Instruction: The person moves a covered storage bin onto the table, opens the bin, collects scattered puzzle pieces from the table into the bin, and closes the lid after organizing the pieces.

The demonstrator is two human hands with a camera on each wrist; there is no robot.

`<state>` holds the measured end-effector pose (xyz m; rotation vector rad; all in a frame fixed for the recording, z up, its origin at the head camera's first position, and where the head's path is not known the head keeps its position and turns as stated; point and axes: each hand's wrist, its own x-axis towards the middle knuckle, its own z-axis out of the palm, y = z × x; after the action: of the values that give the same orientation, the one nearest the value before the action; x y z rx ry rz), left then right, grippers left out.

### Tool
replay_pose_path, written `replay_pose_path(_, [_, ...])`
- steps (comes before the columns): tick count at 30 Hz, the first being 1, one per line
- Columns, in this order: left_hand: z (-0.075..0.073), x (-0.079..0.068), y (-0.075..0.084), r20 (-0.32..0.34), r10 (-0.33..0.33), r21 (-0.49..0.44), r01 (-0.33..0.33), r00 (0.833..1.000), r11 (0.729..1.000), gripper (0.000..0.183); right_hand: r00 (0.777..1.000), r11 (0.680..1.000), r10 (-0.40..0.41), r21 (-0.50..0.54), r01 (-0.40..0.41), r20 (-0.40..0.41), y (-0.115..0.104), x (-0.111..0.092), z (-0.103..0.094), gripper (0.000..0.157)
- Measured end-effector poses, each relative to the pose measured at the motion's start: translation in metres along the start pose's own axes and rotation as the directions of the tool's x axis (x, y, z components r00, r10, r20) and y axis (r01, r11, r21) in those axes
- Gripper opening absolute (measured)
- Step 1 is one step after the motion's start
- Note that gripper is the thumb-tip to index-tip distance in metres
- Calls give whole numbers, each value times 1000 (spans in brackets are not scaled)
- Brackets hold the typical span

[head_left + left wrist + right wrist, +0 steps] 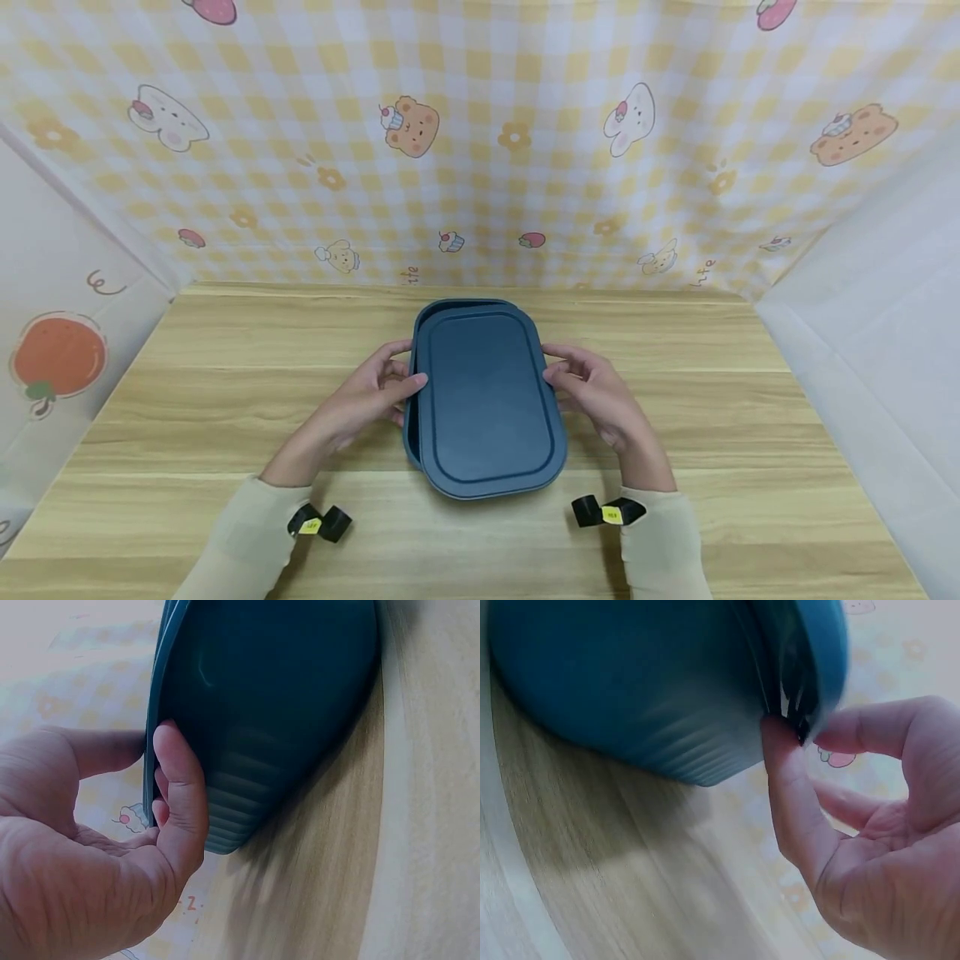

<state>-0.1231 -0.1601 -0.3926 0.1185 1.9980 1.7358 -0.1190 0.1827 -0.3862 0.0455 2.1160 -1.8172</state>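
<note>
A dark blue rectangular container with rounded corners and ribbed outer walls stands on the table. Its matching flat lid lies on top, turned askew, so part of the container's rim shows along the far and left sides. My left hand grips the container's left rim, its thumb over the lid's edge and its fingers against the outer wall. At the opposite side, my right hand pinches the lid's right edge; a gap between lid and container rim shows in the right wrist view. The container's inside is hidden.
The wood-grain table ends at a yellow checked cloth with cartoon prints behind it. White panels border the table on both sides. A black wrist strap with a small camera sits on each sleeve.
</note>
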Motion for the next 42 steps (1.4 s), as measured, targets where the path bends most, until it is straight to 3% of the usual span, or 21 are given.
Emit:
replay_pose_path(14, [-2,0,-4,-22,3,-21,-4,1000,1000,55,1000,1000,3,12,-3,1,8,10,11,50])
replay_pose_path(21, [-5,-1,-3,31,28,30,-29,999,999,78,1000,999,5,37,-4,-24,9,12,16,46])
replay_pose_path(25, [-8,-2,-2,51,51,44,-54,997,998,80,999,1000,0,30,1,-32,8,12,18,46])
replay_pose_path(30, [-6,-3,-2,28,49,51,-50,998,997,79,995,990,-72,-122,63,-67,2,10,26,58])
replay_pose_path(33, [-2,-5,0,-24,79,161,-74,997,984,84,974,940,-195,-304,153,-111,0,9,35,75])
replay_pose_path(35, [4,-7,1,-70,153,299,-125,986,946,86,944,878,-301,-425,219,-137,0,8,42,81])
replay_pose_path(36, [8,-7,2,-91,203,393,-152,975,907,87,926,838,-353,-486,249,-133,0,8,45,83])
replay_pose_path(39, [24,-7,1,-99,351,651,-206,931,731,80,883,706,-468,-617,347,-38,2,8,53,85])
replay_pose_path(42, [36,-5,0,-51,445,804,-228,894,549,68,869,607,-489,-687,400,75,6,8,58,87])
